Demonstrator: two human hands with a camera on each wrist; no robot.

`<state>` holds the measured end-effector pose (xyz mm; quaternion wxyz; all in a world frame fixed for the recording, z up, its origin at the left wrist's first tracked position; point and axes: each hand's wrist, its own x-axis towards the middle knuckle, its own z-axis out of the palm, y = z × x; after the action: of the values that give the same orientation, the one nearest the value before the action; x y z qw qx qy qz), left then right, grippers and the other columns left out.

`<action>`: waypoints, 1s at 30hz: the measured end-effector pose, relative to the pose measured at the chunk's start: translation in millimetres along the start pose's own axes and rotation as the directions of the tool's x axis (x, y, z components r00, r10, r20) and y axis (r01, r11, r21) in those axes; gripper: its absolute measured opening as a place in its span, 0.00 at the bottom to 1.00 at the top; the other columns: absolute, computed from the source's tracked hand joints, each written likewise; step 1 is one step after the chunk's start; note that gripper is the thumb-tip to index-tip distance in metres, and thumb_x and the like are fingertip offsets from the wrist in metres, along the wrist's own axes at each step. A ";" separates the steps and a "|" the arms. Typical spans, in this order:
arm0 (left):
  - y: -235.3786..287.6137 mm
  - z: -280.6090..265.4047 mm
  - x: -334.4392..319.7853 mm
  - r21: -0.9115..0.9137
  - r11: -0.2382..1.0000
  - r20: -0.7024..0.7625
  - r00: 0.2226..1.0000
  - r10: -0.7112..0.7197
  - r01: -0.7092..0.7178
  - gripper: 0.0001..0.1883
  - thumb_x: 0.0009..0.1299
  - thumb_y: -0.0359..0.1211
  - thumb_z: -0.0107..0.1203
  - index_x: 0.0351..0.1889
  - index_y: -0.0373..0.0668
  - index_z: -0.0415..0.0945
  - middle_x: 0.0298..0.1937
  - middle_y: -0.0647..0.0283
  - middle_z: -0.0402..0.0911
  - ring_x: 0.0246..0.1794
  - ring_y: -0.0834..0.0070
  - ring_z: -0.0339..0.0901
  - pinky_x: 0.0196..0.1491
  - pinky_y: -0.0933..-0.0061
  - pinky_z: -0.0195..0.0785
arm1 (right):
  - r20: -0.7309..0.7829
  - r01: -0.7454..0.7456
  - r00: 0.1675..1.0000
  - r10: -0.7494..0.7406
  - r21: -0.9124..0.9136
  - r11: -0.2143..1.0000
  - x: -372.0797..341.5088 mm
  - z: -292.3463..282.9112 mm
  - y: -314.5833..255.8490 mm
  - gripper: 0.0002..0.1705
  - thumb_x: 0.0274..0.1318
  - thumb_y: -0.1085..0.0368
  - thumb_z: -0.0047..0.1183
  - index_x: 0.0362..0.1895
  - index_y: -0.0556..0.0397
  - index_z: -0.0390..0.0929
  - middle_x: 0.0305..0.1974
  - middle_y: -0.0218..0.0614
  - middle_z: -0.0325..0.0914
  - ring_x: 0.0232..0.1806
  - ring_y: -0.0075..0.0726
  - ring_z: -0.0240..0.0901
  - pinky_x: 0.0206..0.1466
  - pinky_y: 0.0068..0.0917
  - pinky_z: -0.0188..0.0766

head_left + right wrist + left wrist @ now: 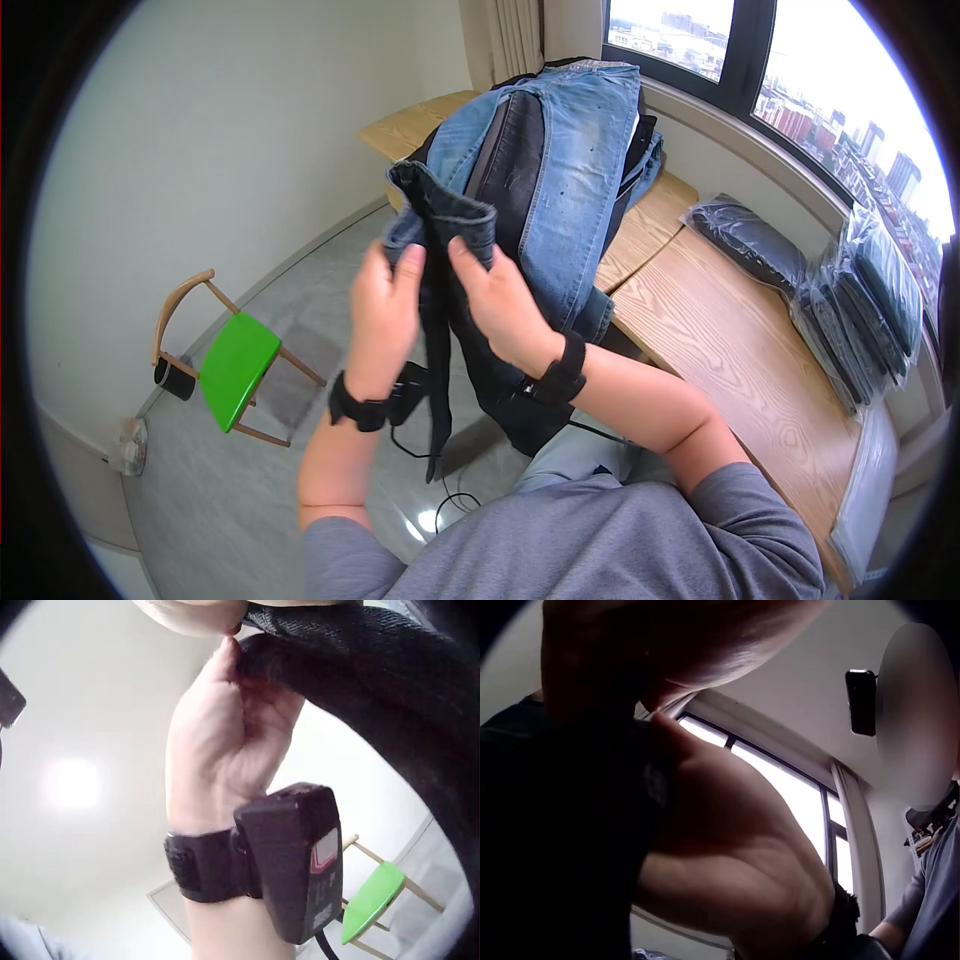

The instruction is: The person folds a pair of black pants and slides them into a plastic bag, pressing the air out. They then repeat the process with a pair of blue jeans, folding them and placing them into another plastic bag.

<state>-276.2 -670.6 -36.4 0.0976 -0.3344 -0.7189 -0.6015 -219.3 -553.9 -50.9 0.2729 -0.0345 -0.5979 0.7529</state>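
Note:
A pair of dark jeans [480, 345] hangs in front of the body, its opened upper edge [465, 208] up and the cloth dropping toward the floor. My left hand [385, 305] grips the left side just under that edge, thumb on the near face. On the other side my right hand [505, 310] pinches the cloth with the thumb uppermost. In the right wrist view the left hand [225, 742] meets the dark cloth [360, 660] close to the right hand [199, 613]. The left wrist view is mostly dark, with the right hand [727, 832] against the cloth.
A tall heap of blue and black jeans [580, 160] covers the far part of the wooden table [740, 350]. Folded garments in clear plastic bags [860, 300] lie along the window side. A chair with a green seat [240, 365] stands on the floor at left.

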 end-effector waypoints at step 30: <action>-96.7 -43.7 16.6 -0.351 0.846 0.470 0.857 -0.212 0.401 0.50 0.47 0.34 0.71 0.67 0.37 0.54 0.66 0.57 0.62 0.67 0.69 0.57 0.68 0.65 0.46 | 0.399 -0.359 0.900 0.175 0.454 0.815 -2.4 -67.9 -24.0 0.18 0.56 0.64 0.54 0.49 0.61 0.74 0.45 0.37 0.78 0.44 0.31 0.76 0.50 0.26 0.71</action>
<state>-358.0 -710.4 -93.5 -0.2338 -0.3450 -0.6142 -0.6702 -182.7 -491.8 -48.7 0.0549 0.0851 -0.4002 0.9108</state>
